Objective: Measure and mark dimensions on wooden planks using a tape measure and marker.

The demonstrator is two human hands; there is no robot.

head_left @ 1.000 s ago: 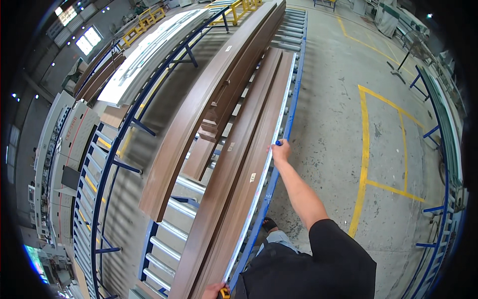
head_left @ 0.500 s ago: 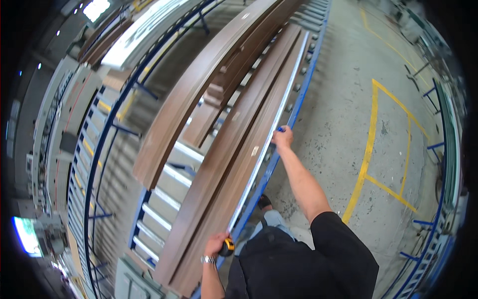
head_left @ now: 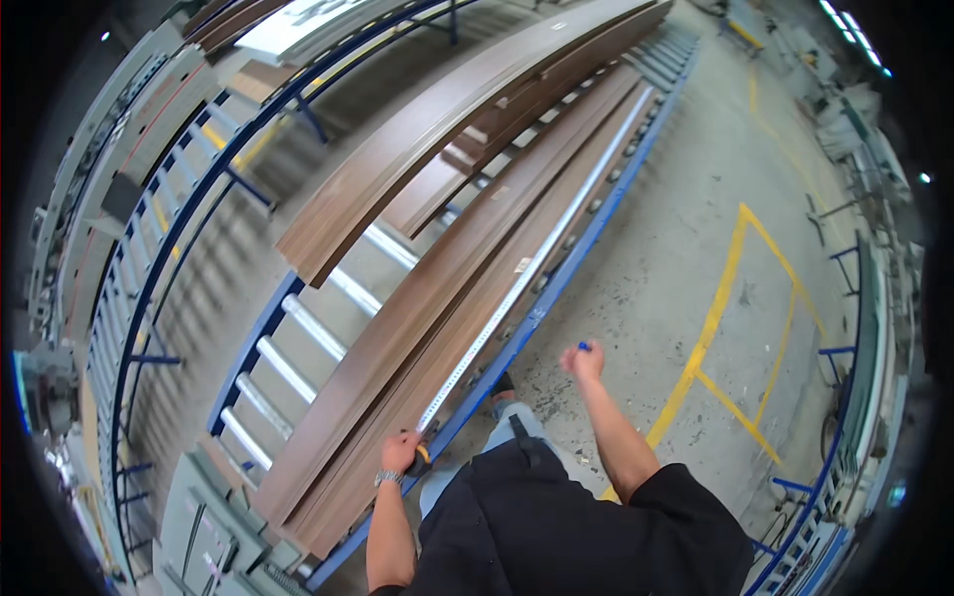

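Observation:
My left hand is closed on a black and yellow tape measure at the near end of a long brown wood-grain board. The pulled-out blade runs along the board's right edge towards its far end. A second brown board lies close alongside on the left. My right hand, closed and slightly blurred, is over the floor right of the conveyor and touches no board. A small blue thing sticks out of it; its kind is too small to tell.
The boards lie on a roller conveyor with a blue side rail. Another long brown board lies raised to the left. A second roller conveyor stands farther left. Yellow lines mark the concrete floor on the right.
My right hand has left the tape blade and board edge and moved back, to the right, over the floor. My left hand still holds the tape measure. The whole view has turned somewhat.

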